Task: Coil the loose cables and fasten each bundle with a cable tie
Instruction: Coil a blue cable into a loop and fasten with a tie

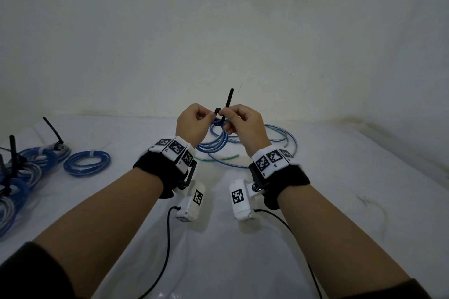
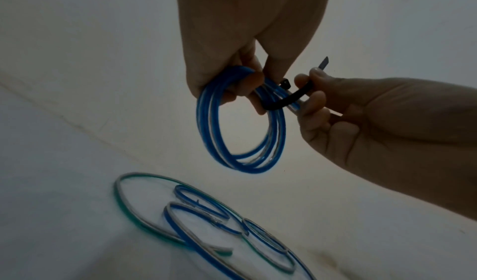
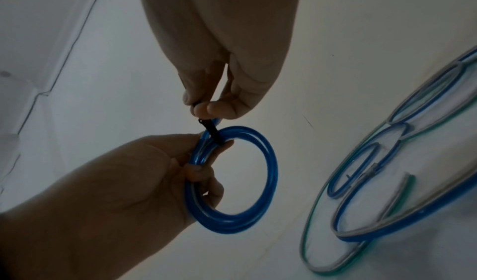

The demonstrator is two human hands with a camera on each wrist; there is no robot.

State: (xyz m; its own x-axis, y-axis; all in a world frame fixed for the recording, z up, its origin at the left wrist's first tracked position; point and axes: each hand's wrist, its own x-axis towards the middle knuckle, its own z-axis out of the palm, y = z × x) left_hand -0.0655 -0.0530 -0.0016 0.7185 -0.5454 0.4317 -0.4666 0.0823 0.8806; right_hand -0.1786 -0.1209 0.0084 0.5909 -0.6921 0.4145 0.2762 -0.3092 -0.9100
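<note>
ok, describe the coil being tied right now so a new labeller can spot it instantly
Start at the two raised hands mid-frame above the white table. The blue coil hangs from the left hand, off the surface. Unlike the coils lying at far left and the loose cables behind, it has a black cable tie pinched by the right hand.
</note>
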